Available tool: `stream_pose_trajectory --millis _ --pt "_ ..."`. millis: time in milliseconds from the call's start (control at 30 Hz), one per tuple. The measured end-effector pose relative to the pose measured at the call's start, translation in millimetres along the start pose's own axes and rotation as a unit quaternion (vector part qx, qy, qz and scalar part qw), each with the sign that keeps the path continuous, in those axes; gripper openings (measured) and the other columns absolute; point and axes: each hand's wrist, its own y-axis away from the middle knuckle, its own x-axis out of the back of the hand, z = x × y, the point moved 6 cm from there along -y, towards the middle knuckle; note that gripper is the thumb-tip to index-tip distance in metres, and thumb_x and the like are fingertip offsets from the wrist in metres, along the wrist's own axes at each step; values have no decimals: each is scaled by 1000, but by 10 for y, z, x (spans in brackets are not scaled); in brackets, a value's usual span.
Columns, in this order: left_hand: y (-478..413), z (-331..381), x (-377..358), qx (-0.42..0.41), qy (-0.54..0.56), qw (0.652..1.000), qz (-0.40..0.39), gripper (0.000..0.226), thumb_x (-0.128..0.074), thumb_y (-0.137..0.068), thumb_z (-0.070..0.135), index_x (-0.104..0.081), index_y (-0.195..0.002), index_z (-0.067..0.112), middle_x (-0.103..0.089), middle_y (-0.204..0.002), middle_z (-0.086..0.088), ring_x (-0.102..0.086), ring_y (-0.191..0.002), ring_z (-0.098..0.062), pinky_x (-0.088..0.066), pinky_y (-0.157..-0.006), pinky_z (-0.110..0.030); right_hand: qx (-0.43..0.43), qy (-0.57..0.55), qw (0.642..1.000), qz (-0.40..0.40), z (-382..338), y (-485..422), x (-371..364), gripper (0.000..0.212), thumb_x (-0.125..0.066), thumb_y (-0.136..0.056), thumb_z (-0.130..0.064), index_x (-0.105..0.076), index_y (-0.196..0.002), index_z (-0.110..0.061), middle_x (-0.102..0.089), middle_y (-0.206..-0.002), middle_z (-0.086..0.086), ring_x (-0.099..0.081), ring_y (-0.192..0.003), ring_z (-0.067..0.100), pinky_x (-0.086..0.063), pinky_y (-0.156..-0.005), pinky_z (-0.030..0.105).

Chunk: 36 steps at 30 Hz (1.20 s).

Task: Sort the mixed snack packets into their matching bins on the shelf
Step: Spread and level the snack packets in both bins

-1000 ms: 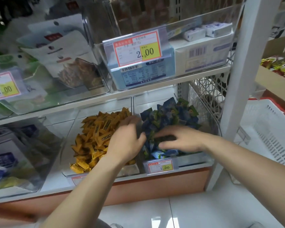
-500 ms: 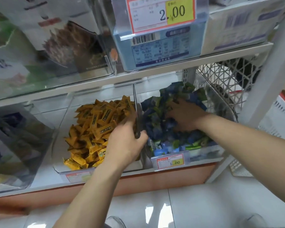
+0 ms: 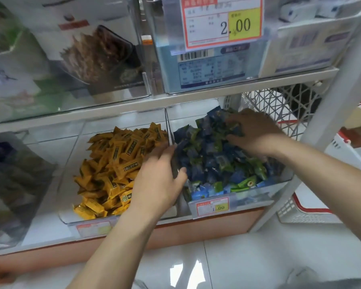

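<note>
While the blue-green packets fill the right bin beside the yellow packets, the right hand presses spread fingers into their far side, grip open, holding nothing visible. The left hand pinches the bin wall between. This looks like a search for strays, and the next move calls for a fine pinch.

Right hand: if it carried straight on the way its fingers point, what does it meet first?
The heap of blue and green packets, which the right hand touches while pointing left. Beyond that, probably the clear divider, though depth is unclear.
</note>
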Motion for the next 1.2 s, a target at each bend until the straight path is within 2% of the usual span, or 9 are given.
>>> stream_pose_trajectory --millis 133,200,300,467,600,700,833,1100,1200 --pt "-15 628 -111 -83 43 995 32 43 -61 -87 28 -58 -128 16 -61 -127 -6 -56 -116 -26 -47 -95 -36 -109 -92 989 -26 171 138 -165 62 -62 -89 -50 -48 -142 -21 -51 -139 14 -53 -119 32 -39 -86 28" --pt "-141 772 -401 -14 105 992 -67 42 -60 -88 31 -55 -126 14 -61 -123 -11 -55 -116 -31 -47 -94 -38 -136 -118 978 -106 199 190 -367 72 -57 -89 -59 -41 -146 -17 -45 -147 17 -47 -130 34 -41 -103 35" --pt "-326 657 -836 173 80 958 -212 82 -59 -89 48 -22 -150 8 -29 -153 -22 -27 -141 -43 -32 -112 -49 -188 -117 965 -139 258 210 -565 83 -50 -89 -67 -30 -152 -18 -41 -152 16 -45 -132 36 -43 -106 45" --pt "-510 387 -1182 309 124 919 -211 118 -66 -79 66 0 -155 4 -21 -157 -24 -30 -140 -42 -36 -112 -49 -203 -152 949 -186 262 181 -743 80 -45 -90 -69 -26 -156 -27 -39 -156 9 -46 -133 33 -42 -102 36" --pt "-611 219 -1370 312 181 905 -224 115 -66 -75 70 -12 -155 7 -36 -154 -17 -43 -135 -37 -40 -109 -42 -239 -257 918 -185 301 184 -792 70 -45 -94 -64 -30 -154 -31 -39 -156 8 -44 -135 31 -33 -88 29" --pt "-693 273 -1441 290 304 886 -195 83 -67 -80 59 -42 -148 18 -52 -145 -8 -53 -127 -29 -40 -109 -37 -262 -365 880 -153 263 199 -802 45 -47 -96 -58 -62 -125 -26 -60 -133 3 -60 -102 19 -37 -70 23" --pt "-728 321 -1514 342 477 785 -200 60 -69 -80 56 -66 -127 18 -73 -114 -6 -69 -102 -23 -52 -98 -37 -278 -485 815 -150 230 222 -827 42 -45 -97 -57 -59 -127 -31 -55 -121 -7 -51 -95 10 -34 -74 23" --pt "-719 344 -1331 339 637 675 -154 55 -64 -84 58 -73 -116 15 -73 -111 -16 -69 -106 -36 -51 -98 -54 -294 -602 740 -51 287 143 -658 52 -51 -88 -66 -67 -119 -27 -66 -122 9 -63 -107 29 -51 -91 40" --pt "-750 383 -1203 315 684 643 -139 56 -57 -88 61 -71 -122 18 -71 -119 -12 -67 -111 -35 -50 -100 -53 -288 -667 685 -42 216 120 -520 51 -56 -86 -64 -70 -116 -24 -73 -99 11 -71 -80 31 -58 -66 40"
